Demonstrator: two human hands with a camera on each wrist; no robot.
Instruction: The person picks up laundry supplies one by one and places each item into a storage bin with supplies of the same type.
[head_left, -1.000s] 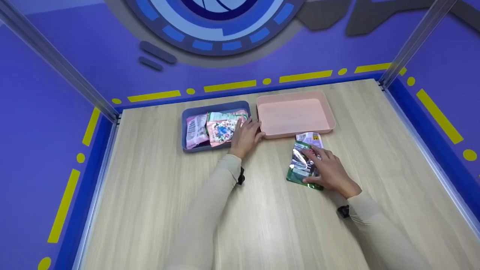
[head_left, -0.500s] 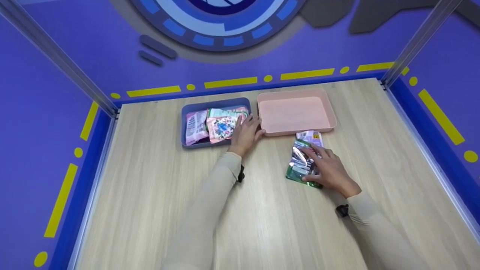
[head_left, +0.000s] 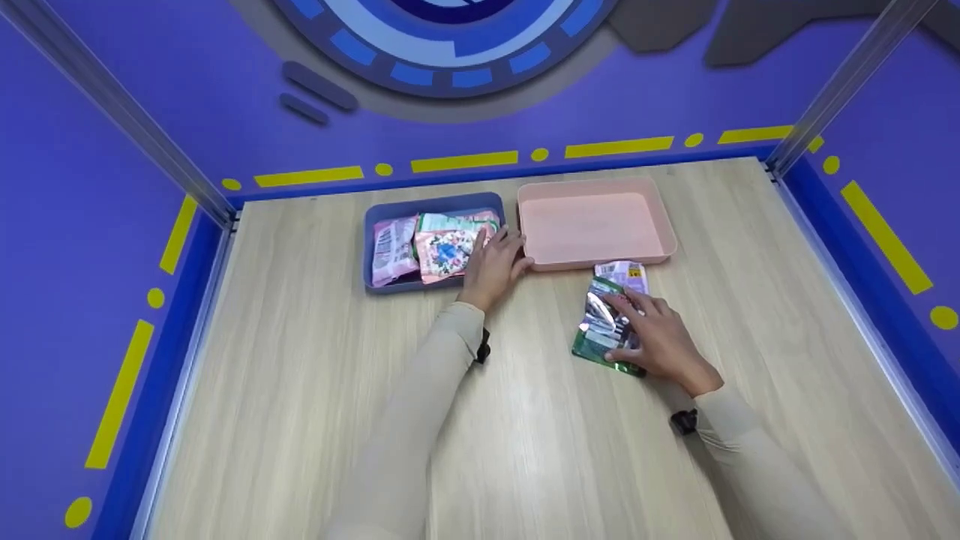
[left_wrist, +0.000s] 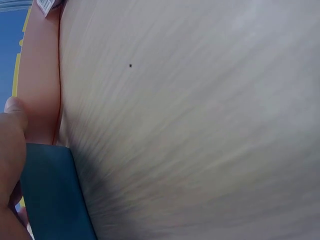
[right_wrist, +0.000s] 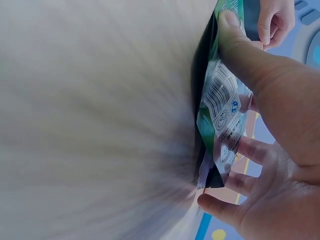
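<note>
My left hand rests over the right end of a dark blue tray, with fingers at a pink floral packet inside it. Its thumb reaches the corner of a pink tray. In the left wrist view, part of that hand shows beside the blue tray's wall. My right hand lies with spread fingers on a shiny green packet, which overlaps a light purple packet on the table. The right wrist view shows its thumb touching the green packet, whose barcode is visible.
A pink-purple packet and a green-and-white packet also lie in the blue tray. The pink tray stands close to its right. Purple panels border the wooden table at the back and sides.
The head view has shifted slightly. Both hands and the packets hold the same places relative to the trays.
</note>
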